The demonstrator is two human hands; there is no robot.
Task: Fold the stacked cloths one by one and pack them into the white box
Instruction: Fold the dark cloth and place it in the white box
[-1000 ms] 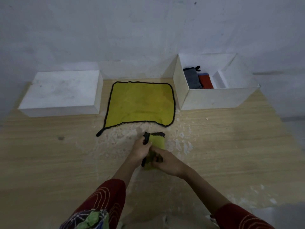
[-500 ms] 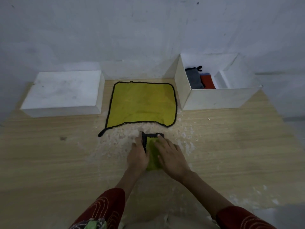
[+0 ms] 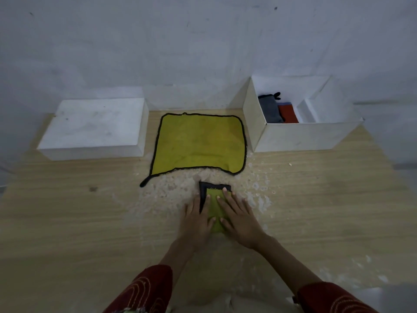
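Observation:
A small folded yellow cloth with black trim (image 3: 214, 206) lies on the wooden table in front of me. My left hand (image 3: 195, 220) presses flat on its left side. My right hand (image 3: 239, 216) lies flat on its right side, fingers straight. Behind it a yellow cloth with a black border (image 3: 199, 143) is spread flat on the table. At the back right stands the open white box (image 3: 300, 136), with a folded grey cloth (image 3: 269, 109) and a red cloth (image 3: 287, 114) inside it.
A closed white box (image 3: 94, 127) sits at the back left against the wall. The table top (image 3: 67, 211) is worn and flaky white around the cloths. A divider (image 3: 305, 110) splits the open box's right part.
The hands went from gripping and folding the small cloth to lying flat on it, pressing it down onto the table.

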